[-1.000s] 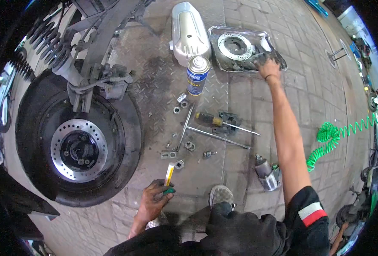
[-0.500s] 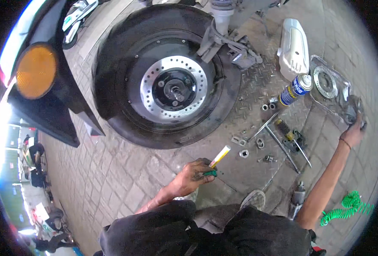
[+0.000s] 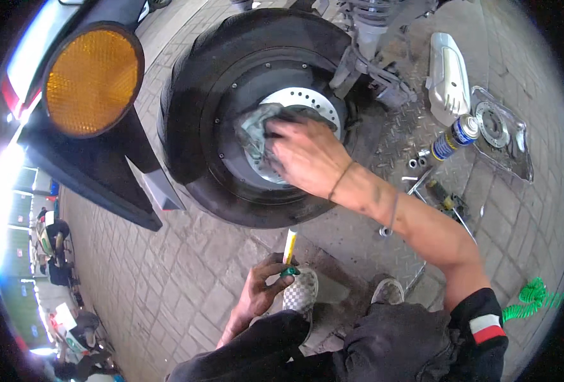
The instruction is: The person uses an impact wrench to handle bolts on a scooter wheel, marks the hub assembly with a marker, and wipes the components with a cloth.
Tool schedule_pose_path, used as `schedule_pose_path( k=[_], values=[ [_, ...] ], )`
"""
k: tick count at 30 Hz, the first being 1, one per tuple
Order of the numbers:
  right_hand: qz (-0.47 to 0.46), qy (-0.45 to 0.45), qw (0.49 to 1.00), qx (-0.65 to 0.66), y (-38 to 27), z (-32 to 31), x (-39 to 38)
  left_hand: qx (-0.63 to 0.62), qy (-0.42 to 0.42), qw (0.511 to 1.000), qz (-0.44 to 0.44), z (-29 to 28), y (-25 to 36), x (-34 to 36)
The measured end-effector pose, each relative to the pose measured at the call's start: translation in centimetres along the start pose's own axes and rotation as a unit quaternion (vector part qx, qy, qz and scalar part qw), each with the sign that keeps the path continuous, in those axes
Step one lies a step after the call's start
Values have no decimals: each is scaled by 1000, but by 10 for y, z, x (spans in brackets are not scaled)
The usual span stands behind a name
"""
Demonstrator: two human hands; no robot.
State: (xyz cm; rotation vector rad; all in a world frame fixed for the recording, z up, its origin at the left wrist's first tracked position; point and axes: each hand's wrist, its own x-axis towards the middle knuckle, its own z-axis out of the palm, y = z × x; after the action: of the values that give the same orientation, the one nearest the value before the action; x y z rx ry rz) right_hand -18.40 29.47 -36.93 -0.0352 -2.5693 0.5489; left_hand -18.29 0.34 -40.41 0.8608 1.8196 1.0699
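Note:
My right hand (image 3: pixel 310 153) presses a grey rag (image 3: pixel 253 130) against the hub side of a scooter wheel. Its fingers are bent over the cloth and slightly blurred. The perforated brake disc (image 3: pixel 298 97) shows above the hand; the hand and rag hide the axle and much of the disc. Black tyre (image 3: pixel 190 121) surrounds it. Lower down, in front of the wheel, my left hand (image 3: pixel 260 286) pinches a slim white-and-yellow tube (image 3: pixel 289 248) upright. A small green piece (image 3: pixel 289 271) sits at the tube's lower end, between the fingers.
A blue spray can (image 3: pixel 454 138), sockets (image 3: pixel 413 163) and other tools lie right of the wheel, partly behind my right forearm. Beyond are a silver cover (image 3: pixel 447 73) and a tray (image 3: pixel 517 167) holding another disc (image 3: pixel 491 124). Bodywork with an orange reflector (image 3: pixel 92 77) juts in at left.
My right hand has swung left from beside the tray to the wheel, carrying the rag onto the disc. The left hand, still pinching the tube, sits slightly lower and further left. The view has shifted.

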Motion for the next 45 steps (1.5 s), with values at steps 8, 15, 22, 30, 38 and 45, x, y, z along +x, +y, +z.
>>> schedule_pose_path(
  k=[8,15,22,30,38,45],
  values=[
    [140,169,972,80,26,0,3,-6,33,999,-40,-15,8,-6],
    [60,124,990,-24,-12,16,0,-31,69,994,-81,-22,-8,-37],
    [-87,-40,983,-160,-31,18,-16,-11,19,999,-30,-2,3,2],
    [-136,-94,953,-256,-14,41,-83,-26,13,999,-15,5,7,-2],
    [-27,35,999,-31,-5,75,-93,-96,33,994,-50,5,-1,-10],
    [110,34,993,12,-27,80,-93,-26,51,995,-79,-10,7,-12]
  ],
)
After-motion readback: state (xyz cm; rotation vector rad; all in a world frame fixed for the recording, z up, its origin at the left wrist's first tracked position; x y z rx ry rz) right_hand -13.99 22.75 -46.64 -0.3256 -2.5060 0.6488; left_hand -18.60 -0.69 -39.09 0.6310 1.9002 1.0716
